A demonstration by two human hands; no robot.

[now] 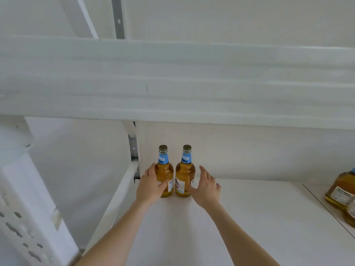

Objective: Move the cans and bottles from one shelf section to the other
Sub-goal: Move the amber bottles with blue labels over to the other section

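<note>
The work area was a white shelf (240,217) against a white wall (249,150), with an upper shelf (172,83) running across above it.

**Position of items.** Two bottles stood upright, side by side, at the back left corner of the left section. The left bottle (165,172) and the right bottle (184,173) were just apart or barely touching; the view did not settle which. Both were capped, held amber liquid and carried blue neck labels.

**Hands.** The left hand (148,187) cupped the left side of the left bottle. Its fingers were nearly straight along the glass and its thumb lay across the lower front. No firm closure round the bottle was visible. The right hand (206,189) was spread wide just beside the right bottle and held nothing. Its thumb reached toward the lower label; contact could not be confirmed.

**Handling.** The bottles appeared to be full glass, so they were judged heavy for their size, rigid, smooth and breakable. The broad lower body offered the safest hold, with fingers and thumb wrapped fully round at label height. The narrow neck gave less control. The bottles stood close enough that a careless lift could knock one against the other.

**Surroundings.** A seam (326,206) divided the shelf into sections. Beyond it, at the right edge of the view, stood the far bottles (341,189), well apart from the pair. A metal bracket (133,148) ran up the wall behind the left bottle.
</note>
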